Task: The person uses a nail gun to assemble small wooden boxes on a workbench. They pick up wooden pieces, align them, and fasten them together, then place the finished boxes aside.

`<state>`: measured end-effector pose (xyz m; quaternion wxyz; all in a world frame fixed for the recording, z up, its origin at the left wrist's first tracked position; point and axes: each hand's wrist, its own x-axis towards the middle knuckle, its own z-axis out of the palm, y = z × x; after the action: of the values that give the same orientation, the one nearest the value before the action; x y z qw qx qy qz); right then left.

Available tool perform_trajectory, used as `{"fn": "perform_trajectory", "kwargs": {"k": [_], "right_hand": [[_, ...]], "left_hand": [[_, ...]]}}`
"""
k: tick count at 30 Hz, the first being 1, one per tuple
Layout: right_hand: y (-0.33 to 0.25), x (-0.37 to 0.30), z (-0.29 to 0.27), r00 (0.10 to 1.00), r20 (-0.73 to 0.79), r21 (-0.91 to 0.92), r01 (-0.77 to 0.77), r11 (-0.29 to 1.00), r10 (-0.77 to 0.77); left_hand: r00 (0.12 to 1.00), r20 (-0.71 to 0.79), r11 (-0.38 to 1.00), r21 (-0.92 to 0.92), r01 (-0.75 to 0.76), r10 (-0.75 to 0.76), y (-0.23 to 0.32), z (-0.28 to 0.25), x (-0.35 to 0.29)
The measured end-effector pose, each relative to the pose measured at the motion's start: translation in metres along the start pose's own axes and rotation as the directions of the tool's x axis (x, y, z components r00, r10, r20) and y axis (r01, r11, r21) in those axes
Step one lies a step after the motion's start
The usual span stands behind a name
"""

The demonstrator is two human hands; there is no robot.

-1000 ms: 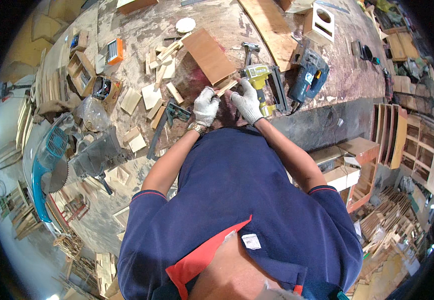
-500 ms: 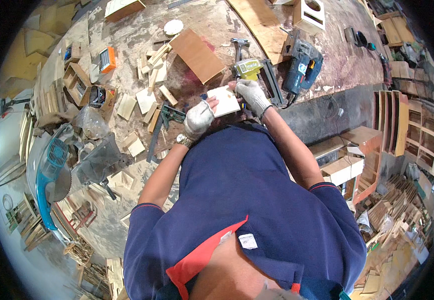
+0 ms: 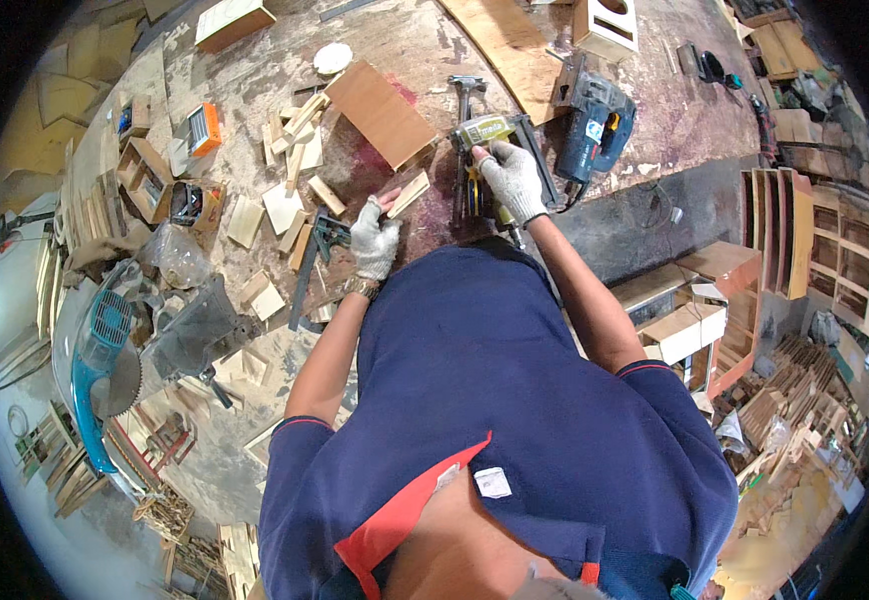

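I'm watching from the head view, reading the clock from midway between the two hands, twelve straight away from the chest. The left hand [image 3: 375, 245] is just past nine, its grip pinching a small pale wood block [image 3: 410, 194] at one edge, the rest jutting toward the middle. The right hand [image 3: 513, 182] sits near two, over the handle of the yellow-green nail gun [image 3: 487, 128], which reaches to one o'clock; I can't tell whether that grip has closed.

My main worry is the shallow pinch: a knock could twist the block or drop it on the surface [image 3: 255, 70]. Those fingertips are bare beyond the glove, so a nail fired near them could come through thin stock into skin; a stray finger on the trigger would be enough. Lifting the gun could snag it on the hammer [image 3: 467, 88] at twelve or the yellow-handled tool [image 3: 472, 190] beside it. Swung toward two, it could strike the jigsaw [image 3: 587, 138]. Pushed toward eleven, the block could bump the brown-faced board [image 3: 380, 113].
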<state>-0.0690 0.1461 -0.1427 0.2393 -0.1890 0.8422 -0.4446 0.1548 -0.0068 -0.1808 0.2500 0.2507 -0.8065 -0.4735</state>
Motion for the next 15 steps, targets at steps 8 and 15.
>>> {"fn": "perform_trajectory", "kwargs": {"k": [8, 15], "right_hand": [[-0.02, 0.025, 0.03, 0.974, 0.016, -0.008, 0.228, 0.974, -0.228], [-0.032, 0.043, 0.038, 0.956, 0.178, 0.005, 0.235, 0.972, -0.232]], "left_hand": [[0.994, -0.078, 0.986, 0.144, 0.088, -0.077, -0.027, 0.029, 0.019], [0.972, -0.091, 0.972, 0.074, 0.225, -0.218, -0.031, 0.046, 0.043]]}}
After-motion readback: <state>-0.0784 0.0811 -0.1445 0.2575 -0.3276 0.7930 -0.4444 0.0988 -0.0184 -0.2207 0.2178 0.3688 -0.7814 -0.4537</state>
